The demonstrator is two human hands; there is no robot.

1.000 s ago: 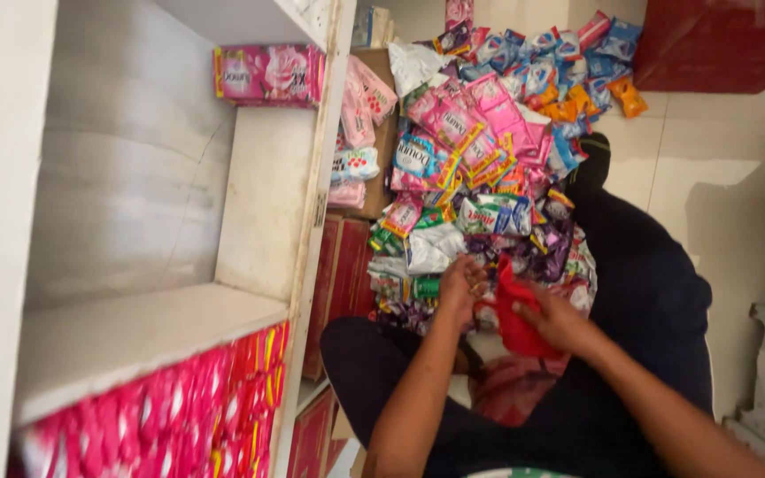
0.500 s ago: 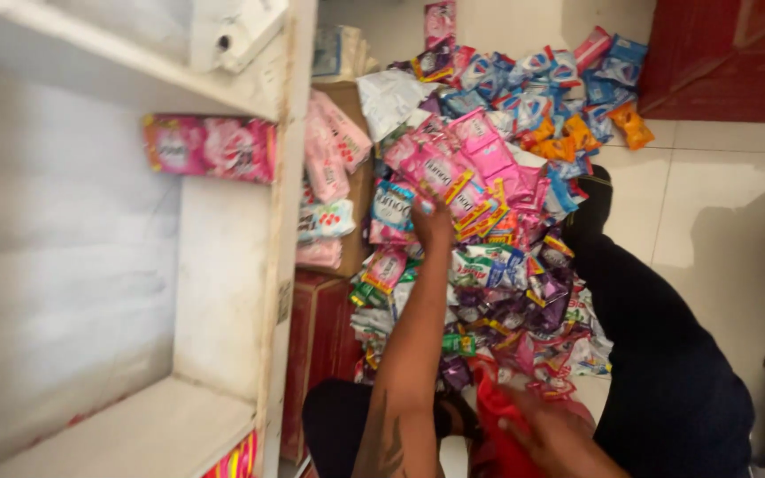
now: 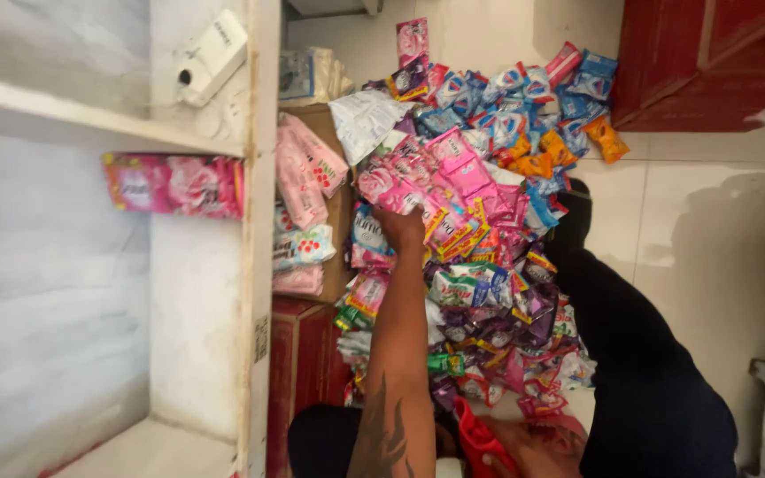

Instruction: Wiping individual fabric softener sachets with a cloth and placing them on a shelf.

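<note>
Left hand (image 3: 400, 223) reaches into the heap of pink plastic sachets (image 3: 453, 190), fingers curled around one; a brown cardboard box (image 3: 334, 177) beside holds pink packets (image 3: 305, 173). Right hand (image 3: 524, 447) clutches a red plastic bag (image 3: 482, 440).

A white-painted wooden shelf unit (image 3: 254, 221) fills the left of the frame. Pale glossy floor tiles (image 3: 710, 221) spread across the right, with a dark red wooden cabinet (image 3: 710, 62) at upper right.
</note>
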